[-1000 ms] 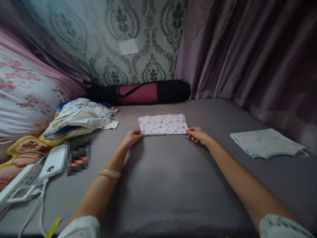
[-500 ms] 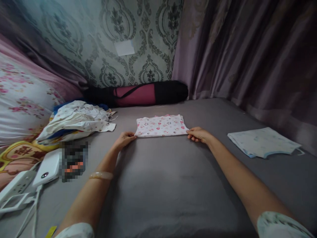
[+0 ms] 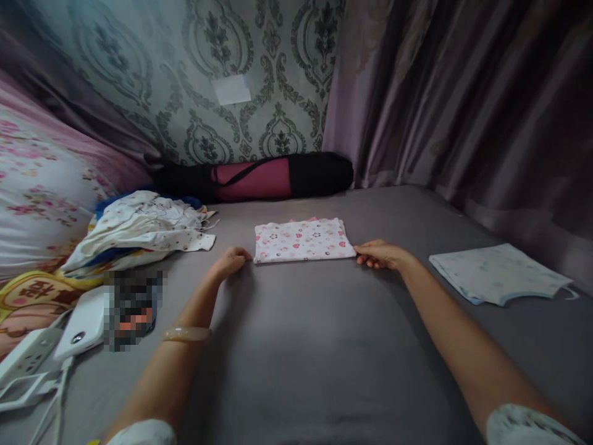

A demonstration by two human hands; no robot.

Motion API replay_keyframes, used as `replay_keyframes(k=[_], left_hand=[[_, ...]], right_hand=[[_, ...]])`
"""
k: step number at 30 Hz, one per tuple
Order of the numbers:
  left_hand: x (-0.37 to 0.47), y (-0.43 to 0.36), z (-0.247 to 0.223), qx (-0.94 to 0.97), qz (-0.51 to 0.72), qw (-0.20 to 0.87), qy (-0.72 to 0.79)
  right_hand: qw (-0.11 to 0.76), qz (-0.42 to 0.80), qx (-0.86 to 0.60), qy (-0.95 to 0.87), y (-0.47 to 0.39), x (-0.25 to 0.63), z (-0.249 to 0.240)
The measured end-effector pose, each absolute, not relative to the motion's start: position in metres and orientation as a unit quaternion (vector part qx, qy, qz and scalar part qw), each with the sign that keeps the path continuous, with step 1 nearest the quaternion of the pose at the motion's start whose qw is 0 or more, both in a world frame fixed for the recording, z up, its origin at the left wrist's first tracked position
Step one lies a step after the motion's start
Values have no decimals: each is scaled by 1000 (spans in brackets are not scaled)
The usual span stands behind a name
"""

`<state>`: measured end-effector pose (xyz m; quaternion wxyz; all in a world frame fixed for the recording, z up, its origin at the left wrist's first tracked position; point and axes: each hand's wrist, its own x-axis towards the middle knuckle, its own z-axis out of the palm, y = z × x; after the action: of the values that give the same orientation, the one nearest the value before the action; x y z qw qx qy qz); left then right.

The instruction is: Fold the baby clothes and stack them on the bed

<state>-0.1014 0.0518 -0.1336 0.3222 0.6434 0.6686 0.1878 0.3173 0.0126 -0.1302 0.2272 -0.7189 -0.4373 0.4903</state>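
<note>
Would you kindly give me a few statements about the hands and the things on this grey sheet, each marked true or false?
1. The right hand pinches the pink-printed cloth at its near right corner. True.
2. The bracelet is on the right arm. False: it is on the left arm.
3. The black-and-maroon bag lies beyond the pink-printed cloth. True.
4. The blue-edged cloth lies left of the pink-printed cloth. False: it lies to the right.
</note>
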Motion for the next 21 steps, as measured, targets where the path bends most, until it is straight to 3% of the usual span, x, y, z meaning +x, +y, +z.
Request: replay_keyframes(k=[5,9,21], left_hand=[[-64,66,-122,656,230,158,701],[-9,74,-127,696,223,180,658],[33,88,-168,776,198,91,592]], right_hand=[[283,345,-763,-468,43,306,-131],[284,190,-781,-522,68,280,-133],[216,113,-825,-510,87,258,-144]])
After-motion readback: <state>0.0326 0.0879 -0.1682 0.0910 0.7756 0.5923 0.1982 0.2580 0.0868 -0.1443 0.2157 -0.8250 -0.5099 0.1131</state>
